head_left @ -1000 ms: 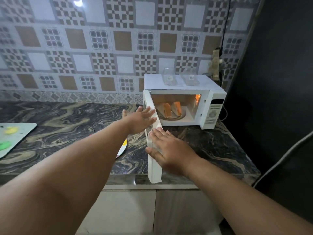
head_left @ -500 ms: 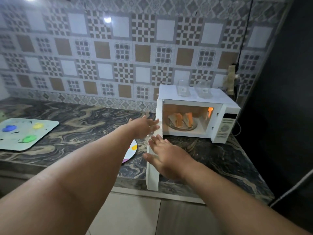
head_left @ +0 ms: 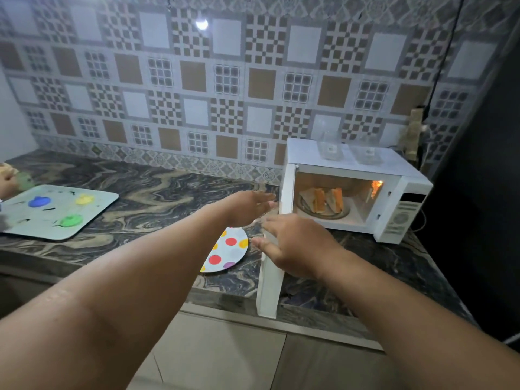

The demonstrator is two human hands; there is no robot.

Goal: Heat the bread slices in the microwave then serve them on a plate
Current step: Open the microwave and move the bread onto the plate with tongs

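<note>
Swinging wide, the microwave door (head_left: 271,266) now stands edge-on toward the camera, further open than a moment ago, and the view has shifted right to show more of the spotted plate (head_left: 229,250) on the counter (head_left: 157,192). Both the left hand (head_left: 249,205) and right hand (head_left: 292,243) are spread flat beside the door, gripping nothing. Bread slices (head_left: 323,199) sit inside the lit microwave (head_left: 394,220), so either closing up or lifting them out likely comes next

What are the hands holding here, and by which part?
Neither hand grips anything. The right hand lies flat, fingers spread, on the inner face of the open microwave door; the left hand is open at the door's outer side near its top edge.
</note>
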